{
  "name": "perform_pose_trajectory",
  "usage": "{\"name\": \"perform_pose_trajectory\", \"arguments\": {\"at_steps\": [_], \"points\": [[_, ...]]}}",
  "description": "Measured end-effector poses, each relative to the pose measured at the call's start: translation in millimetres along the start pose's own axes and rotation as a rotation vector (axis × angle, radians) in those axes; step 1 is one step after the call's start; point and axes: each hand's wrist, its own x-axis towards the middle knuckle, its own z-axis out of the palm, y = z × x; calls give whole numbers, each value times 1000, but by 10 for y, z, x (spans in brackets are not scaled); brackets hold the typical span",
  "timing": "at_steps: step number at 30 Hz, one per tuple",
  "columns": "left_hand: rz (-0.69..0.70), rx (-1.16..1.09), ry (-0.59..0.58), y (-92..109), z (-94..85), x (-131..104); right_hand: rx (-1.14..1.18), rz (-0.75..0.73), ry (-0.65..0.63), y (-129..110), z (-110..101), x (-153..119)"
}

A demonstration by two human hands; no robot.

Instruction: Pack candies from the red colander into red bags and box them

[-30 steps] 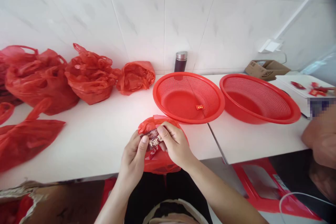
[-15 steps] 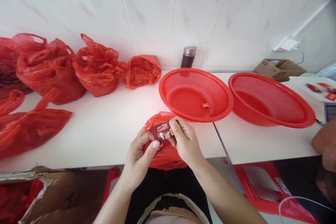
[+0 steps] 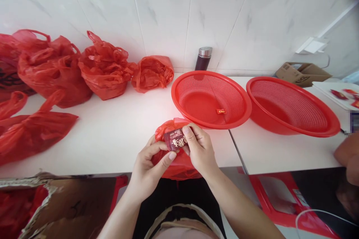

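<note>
Thumb over fingers, the right hand (image 3: 202,151) had a dark red packet (image 3: 175,139) pinched by its right end, and the left hand's (image 3: 147,166) thumb had slipped off the printed face to the lower edge: more lettering bared, main hold to the right! Left thumb and forefinger stood slightly parted at the corner; whether they gripped, I couldn't tell. The packet's long axis ran left to right, right end slightly higher, over the red bag (image 3: 181,171), nearside of the basket (image 3: 199,104).
</note>
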Motion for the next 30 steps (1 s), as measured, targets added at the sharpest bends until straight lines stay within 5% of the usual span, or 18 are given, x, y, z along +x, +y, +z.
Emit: {"name": "perform_pose_trajectory", "arguments": {"at_steps": [9,16,26,30], "points": [[-90,-193,-50,-59,-33,-34,77,11,-122,-81,-78,-17],[-145,-233,-59,-107,-45,-18,-95,-11,-93,-163,-126,2],[-160,-254,60,-73,15,33,71,88,-244,-166,-176,35],[-143,-183,100,-54,32,47,35,94,-158,-104,-115,31]]}}
